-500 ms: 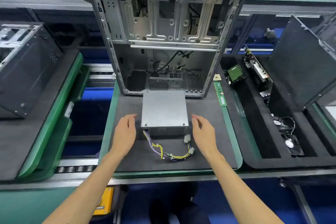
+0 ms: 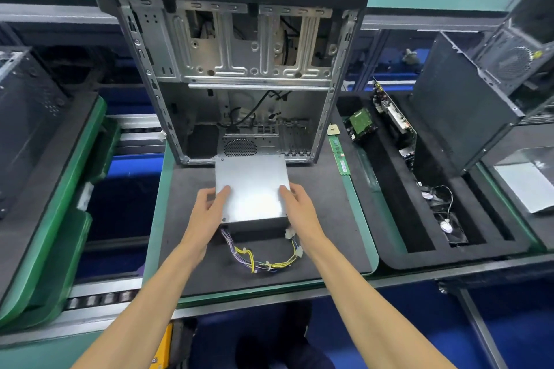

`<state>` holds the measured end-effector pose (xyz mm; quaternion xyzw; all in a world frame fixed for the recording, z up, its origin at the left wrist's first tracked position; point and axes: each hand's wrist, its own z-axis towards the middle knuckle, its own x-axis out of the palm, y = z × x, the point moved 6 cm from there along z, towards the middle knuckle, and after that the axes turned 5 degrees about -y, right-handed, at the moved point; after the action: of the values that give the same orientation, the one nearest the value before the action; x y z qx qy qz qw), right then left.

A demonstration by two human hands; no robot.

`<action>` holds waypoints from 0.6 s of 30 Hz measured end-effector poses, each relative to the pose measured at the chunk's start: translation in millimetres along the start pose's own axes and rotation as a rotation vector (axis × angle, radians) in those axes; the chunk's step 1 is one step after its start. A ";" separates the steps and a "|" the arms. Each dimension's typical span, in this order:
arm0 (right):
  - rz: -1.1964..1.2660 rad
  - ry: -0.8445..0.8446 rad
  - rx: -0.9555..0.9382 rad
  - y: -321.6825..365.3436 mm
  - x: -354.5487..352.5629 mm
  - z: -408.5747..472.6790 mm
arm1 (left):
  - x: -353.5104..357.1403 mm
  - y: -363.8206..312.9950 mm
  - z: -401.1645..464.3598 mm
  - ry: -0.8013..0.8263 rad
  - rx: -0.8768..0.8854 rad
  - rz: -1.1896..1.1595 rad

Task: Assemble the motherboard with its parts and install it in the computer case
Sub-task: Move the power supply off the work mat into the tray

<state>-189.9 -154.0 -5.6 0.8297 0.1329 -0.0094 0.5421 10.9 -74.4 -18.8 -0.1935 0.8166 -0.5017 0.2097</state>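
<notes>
An open computer case lies on its side on a black foam mat, its empty bay facing me. In front of it sits a silver power supply with a bundle of yellow and purple cables trailing toward me. My left hand grips its left edge, thumb on top. My right hand grips its right edge the same way. A motherboard stands on edge in the foam tray to the right. A green RAM stick lies beside the case.
The black foam tray on the right also holds a small green card and a fan with a wire. A dark case panel leans behind it. Another case sits at left on a green-edged pallet.
Both hands have moved inward from the mat beside the power supply and now grip its two sides, thumbs on its top.
</notes>
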 end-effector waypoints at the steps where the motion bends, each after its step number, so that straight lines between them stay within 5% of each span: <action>1: 0.005 -0.016 -0.001 0.2 -2.7 -2.3 | 0.4 -2.4 -1.1 0.001 0.007 -0.013; 9: 0.116 -0.232 -0.053 4.3 -66.3 -8.0 | 43.0 -29.2 -24.2 0.128 0.066 0.127; 18: 0.087 -0.418 -0.055 15.1 -216.2 -4.1 | 179.4 -77.9 -71.3 0.440 0.147 0.214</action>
<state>-395.5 -201.5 44.2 0.7994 -0.0182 -0.1544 0.5804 -169.3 -149.1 53.9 0.0235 0.8197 -0.5648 0.0924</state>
